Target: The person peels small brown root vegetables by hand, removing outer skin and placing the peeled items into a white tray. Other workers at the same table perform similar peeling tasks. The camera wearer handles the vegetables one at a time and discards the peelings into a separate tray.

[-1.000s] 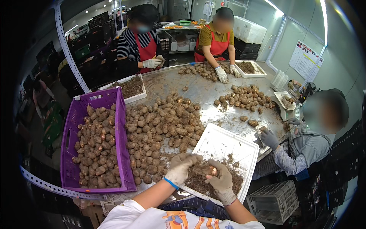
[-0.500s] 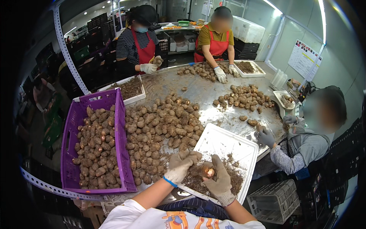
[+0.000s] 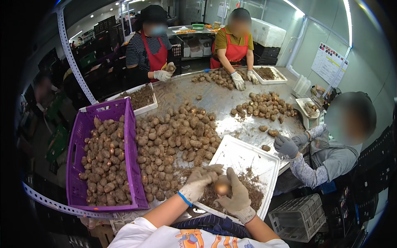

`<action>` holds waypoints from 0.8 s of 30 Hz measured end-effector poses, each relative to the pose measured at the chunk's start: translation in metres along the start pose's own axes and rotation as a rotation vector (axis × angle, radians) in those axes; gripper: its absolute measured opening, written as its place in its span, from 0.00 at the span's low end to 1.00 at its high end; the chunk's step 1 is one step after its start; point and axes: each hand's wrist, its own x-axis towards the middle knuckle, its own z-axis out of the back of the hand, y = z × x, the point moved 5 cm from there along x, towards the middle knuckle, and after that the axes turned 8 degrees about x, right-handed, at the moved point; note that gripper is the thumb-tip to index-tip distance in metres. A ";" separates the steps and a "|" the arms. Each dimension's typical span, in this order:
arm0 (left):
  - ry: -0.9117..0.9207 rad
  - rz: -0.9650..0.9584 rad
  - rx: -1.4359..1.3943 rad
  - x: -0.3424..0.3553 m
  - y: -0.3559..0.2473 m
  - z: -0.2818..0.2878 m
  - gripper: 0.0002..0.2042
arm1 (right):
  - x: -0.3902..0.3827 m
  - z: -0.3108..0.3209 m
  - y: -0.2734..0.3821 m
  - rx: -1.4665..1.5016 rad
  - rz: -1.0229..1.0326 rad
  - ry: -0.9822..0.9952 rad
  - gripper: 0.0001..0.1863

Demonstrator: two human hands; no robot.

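Note:
A small brown taro (image 3: 223,187), blurred, with a pale spot on it, is gripped in my right hand (image 3: 237,196) between thumb and fingers, over the white foam tray (image 3: 271,165). My left hand (image 3: 200,180), gloved with a blue band at the wrist, is at the taro's upper left side, its fingers stretched toward it. Whether it touches the taro is hard to tell. Loose soil and root fibres (image 3: 254,192) lie in the tray below both hands. Left of the tray spreads a large heap of taros (image 3: 178,136) on the metal table (image 3: 175,93).
A purple crate (image 3: 131,155) full of taros stands at the left. Smaller taro piles (image 3: 264,105) lie farther off. A co-worker with grey gloves (image 3: 286,145) is at the right; two more in red aprons work across the table. A grey crate (image 3: 297,217) sits low at the right.
The taro has turned in my right hand, and my left fingers have straightened out toward it. At the right, the co-worker's grey-gloved hands have come together, and a taro now lies beside them.

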 end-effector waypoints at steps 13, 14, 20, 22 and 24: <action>-0.229 0.030 -0.117 -0.014 0.006 -0.003 0.13 | -0.004 -0.006 -0.014 0.017 0.068 -0.271 0.46; -0.131 -0.077 0.121 -0.017 -0.019 -0.016 0.15 | -0.003 -0.005 -0.010 0.024 0.092 -0.282 0.46; 0.032 -0.166 0.360 -0.022 -0.041 -0.039 0.15 | 0.000 -0.004 -0.001 -0.001 0.122 -0.270 0.46; -0.033 -0.090 0.308 -0.021 -0.034 -0.033 0.15 | 0.000 -0.006 0.000 0.015 0.041 -0.225 0.46; -0.153 -0.005 0.237 -0.017 -0.027 -0.021 0.14 | -0.001 -0.006 0.003 0.023 -0.059 -0.180 0.48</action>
